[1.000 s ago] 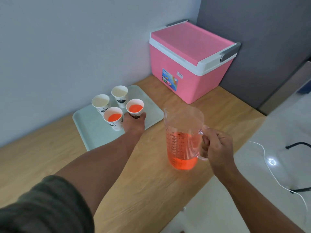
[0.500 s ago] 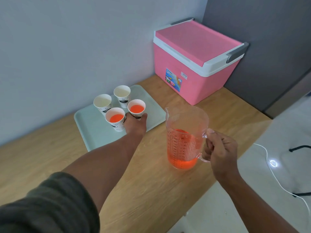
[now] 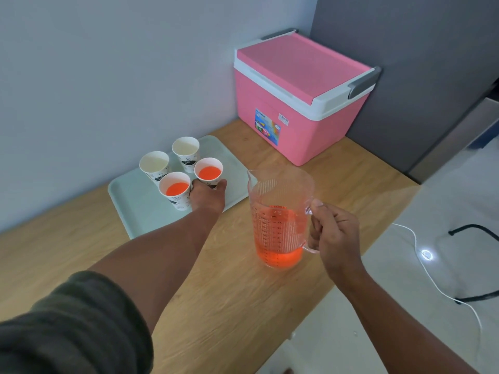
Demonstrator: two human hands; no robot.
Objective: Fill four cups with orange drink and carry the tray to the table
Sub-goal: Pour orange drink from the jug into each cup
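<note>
Four white paper cups stand on a pale green tray (image 3: 129, 201) near the wall. The near-left cup (image 3: 175, 189) and the near-right cup (image 3: 208, 172) hold orange drink. The two far cups, one on the left (image 3: 154, 163) and one on the right (image 3: 185, 148), look empty. My left hand (image 3: 208, 195) wraps the base of the near-right cup. My right hand (image 3: 333, 233) grips the handle of a clear plastic pitcher (image 3: 279, 217), upright, about a third full of orange drink, close over the wooden counter (image 3: 243, 298).
A pink cooler (image 3: 302, 103) with a white rim and grey handles sits shut in the back right corner. The counter's edge runs diagonally at the right, with white floor, a white cable (image 3: 432, 271) and a black chair leg (image 3: 475, 230) beyond.
The view has shifted slightly. The pitcher stays upright in my right hand and my left hand stays on the near-right cup.
</note>
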